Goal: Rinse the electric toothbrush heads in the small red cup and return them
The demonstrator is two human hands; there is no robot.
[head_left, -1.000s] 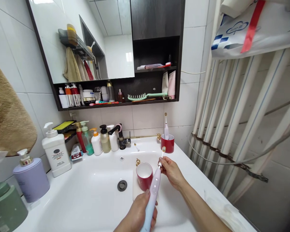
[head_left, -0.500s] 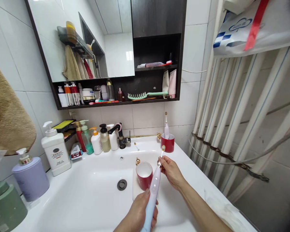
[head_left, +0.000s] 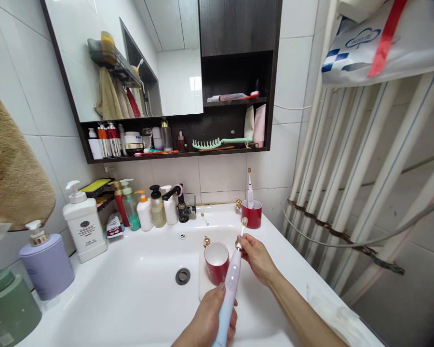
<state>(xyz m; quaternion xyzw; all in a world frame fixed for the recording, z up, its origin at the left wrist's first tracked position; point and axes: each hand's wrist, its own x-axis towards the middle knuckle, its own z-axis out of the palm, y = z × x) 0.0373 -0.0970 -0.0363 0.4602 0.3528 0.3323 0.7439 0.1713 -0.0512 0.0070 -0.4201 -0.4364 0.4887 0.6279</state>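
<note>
Your L hand is wrapped round the lower body of the electric toothbrush, low centre, over the front of the sink. The brush is tilted, head end pointing up and away from you. Your R hand pinches the thin neck just below the brush head, thumb + fingertips closed on it. So both hands are grasping the same item, one at each end.

Red cup stands upright in the basin, just left of the brush body. Touching or not, can't tell. It sits on a white pad, w/ the drain just left of it. 2nd red cup is on the back rim, behind your R hand, w/ another toothbrush upright in it.

Black tap is at back centre, w/ a row of small pump bottles to its left. Along the left edge: white pump bottle, lavender bottle, green bottle. Wall shelf above holds a green comb. Brown towel is far left. White pipes are on the right, well apart from both hands.
</note>
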